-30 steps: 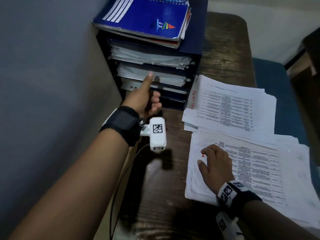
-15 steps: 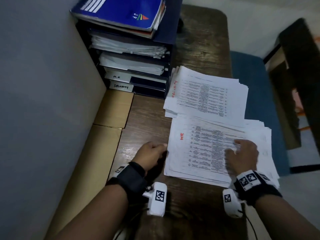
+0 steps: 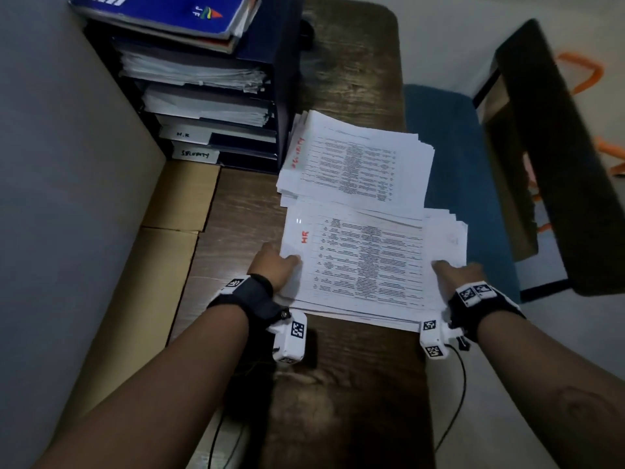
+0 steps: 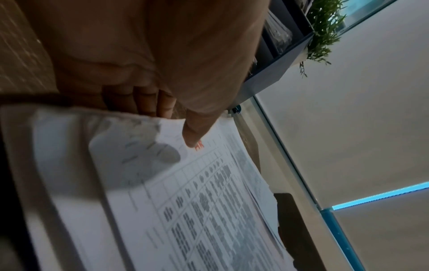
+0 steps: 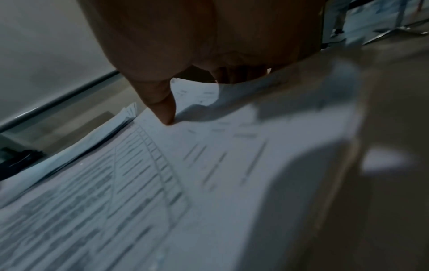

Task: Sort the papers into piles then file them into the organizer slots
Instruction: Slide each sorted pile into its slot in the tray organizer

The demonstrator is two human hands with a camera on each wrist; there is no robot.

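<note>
A thick pile of printed sheets marked "HR" in red lies on the wooden desk. My left hand grips its left edge, thumb on top and fingers underneath. My right hand grips its right edge the same way, thumb pressing the top sheet. A second pile marked in red lies just beyond. The dark organizer stands at the desk's far left; its upper slots hold papers, and its lower slots bear labels "H.R" and "SECURITY".
A blue notebook lies on top of the organizer. A grey wall and cardboard boxes lie to the left of the desk. A blue chair seat and a dark chair stand to the right.
My left hand came back from the organizer to the HR pile's left edge. My right hand slid from the sheet's top to its right edge. Both now grip the pile.
</note>
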